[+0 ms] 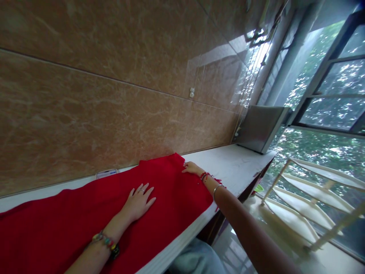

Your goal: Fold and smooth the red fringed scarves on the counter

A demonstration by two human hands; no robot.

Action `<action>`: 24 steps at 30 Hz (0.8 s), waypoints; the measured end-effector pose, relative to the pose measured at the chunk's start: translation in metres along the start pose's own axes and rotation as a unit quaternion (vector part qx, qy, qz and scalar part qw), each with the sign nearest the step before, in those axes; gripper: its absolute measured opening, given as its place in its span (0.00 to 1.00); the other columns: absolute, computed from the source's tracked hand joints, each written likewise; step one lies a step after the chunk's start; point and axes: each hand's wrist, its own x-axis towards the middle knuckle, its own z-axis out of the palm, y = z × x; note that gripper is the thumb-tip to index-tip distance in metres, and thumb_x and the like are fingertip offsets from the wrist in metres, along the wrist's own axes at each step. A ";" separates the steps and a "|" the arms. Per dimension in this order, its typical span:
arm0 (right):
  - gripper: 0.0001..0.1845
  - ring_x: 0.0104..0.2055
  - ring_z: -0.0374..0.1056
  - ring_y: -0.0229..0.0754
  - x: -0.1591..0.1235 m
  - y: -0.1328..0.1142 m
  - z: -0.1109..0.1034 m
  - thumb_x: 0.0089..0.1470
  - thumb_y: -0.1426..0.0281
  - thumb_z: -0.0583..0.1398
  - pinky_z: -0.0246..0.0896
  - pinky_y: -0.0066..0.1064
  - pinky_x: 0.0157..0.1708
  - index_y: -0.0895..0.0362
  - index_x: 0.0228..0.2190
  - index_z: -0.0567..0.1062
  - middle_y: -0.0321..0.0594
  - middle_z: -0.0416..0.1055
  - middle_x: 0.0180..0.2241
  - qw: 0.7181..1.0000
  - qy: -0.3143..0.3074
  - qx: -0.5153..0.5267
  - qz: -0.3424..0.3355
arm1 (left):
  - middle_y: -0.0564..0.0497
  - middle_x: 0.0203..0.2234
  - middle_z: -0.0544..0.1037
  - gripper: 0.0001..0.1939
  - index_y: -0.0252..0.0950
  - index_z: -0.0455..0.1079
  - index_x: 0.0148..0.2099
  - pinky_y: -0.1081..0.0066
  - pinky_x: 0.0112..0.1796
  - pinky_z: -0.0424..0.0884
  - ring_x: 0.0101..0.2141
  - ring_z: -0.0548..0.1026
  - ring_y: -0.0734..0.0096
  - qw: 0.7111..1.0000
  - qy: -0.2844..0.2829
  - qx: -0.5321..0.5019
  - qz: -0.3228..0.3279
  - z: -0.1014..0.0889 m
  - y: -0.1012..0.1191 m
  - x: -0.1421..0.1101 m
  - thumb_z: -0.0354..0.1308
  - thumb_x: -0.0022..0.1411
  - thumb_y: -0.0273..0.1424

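A red cloth (85, 213) lies spread along a white counter (236, 167) against a brown tiled wall. My left hand (138, 201) rests flat on the middle of the cloth, fingers stretched out, a ring on one finger and a beaded bracelet at the wrist. My right hand (192, 168) reaches to the cloth's far edge, fingers curled and pinched on that edge. A red string and a silver bangle circle the right wrist.
A phone (106, 173) lies at the wall behind the cloth. A grey box-like appliance (261, 127) stands at the counter's far end near the window. A pale wooden rack (310, 201) with slatted shelves stands to the right, below the counter.
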 end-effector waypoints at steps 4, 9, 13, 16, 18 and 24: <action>0.16 0.41 0.64 0.44 0.013 0.009 0.001 0.54 0.64 0.54 0.63 0.39 0.38 0.60 0.43 0.66 0.41 0.65 0.43 0.999 -0.020 0.026 0.026 | 0.44 0.58 0.53 0.28 0.38 0.54 0.59 0.52 0.53 0.47 0.58 0.49 0.55 1.000 0.002 -0.008 0.004 0.000 0.000 -0.001 0.38 0.60 0.45; 0.12 0.28 0.64 0.34 0.010 0.032 -0.010 0.51 0.67 0.56 0.61 0.27 0.27 0.63 0.34 0.69 0.39 0.69 0.29 0.997 -0.021 0.066 0.041 | 0.44 0.58 0.53 0.27 0.39 0.55 0.58 0.52 0.53 0.47 0.58 0.49 0.55 1.000 0.006 -0.013 0.002 0.001 0.000 0.000 0.39 0.60 0.44; 0.15 0.28 0.65 0.33 -0.001 0.039 -0.016 0.49 0.65 0.56 0.60 0.24 0.26 0.60 0.38 0.68 0.38 0.70 0.30 0.994 -0.033 0.099 0.014 | 0.45 0.58 0.53 0.27 0.39 0.55 0.58 0.52 0.53 0.47 0.58 0.49 0.55 1.000 0.002 -0.008 0.001 0.002 0.000 0.001 0.38 0.60 0.45; 0.22 0.33 0.66 0.34 -0.006 0.034 -0.011 0.46 0.67 0.58 0.61 0.25 0.32 0.58 0.45 0.64 0.38 0.70 0.35 0.993 -0.053 0.109 -0.013 | 0.45 0.58 0.53 0.28 0.39 0.54 0.59 0.52 0.53 0.47 0.58 0.49 0.55 1.000 0.000 -0.008 -0.001 0.002 0.000 0.001 0.38 0.60 0.45; 0.26 0.35 0.65 0.34 -0.006 0.029 -0.007 0.43 0.70 0.59 0.61 0.26 0.34 0.58 0.47 0.61 0.38 0.70 0.36 0.993 -0.054 0.100 -0.024 | 0.44 0.58 0.53 0.28 0.39 0.54 0.59 0.52 0.53 0.47 0.58 0.49 0.55 1.000 0.002 -0.010 0.000 0.002 -0.001 0.001 0.38 0.60 0.45; 0.26 0.35 0.64 0.36 0.008 0.020 -0.008 0.39 0.74 0.61 0.59 0.28 0.35 0.58 0.44 0.66 0.37 0.70 0.35 0.999 -0.041 0.002 -0.030 | 0.44 0.58 0.54 0.28 0.39 0.55 0.58 0.52 0.53 0.47 0.57 0.50 0.55 1.000 0.005 -0.016 0.003 0.001 -0.001 0.000 0.39 0.60 0.45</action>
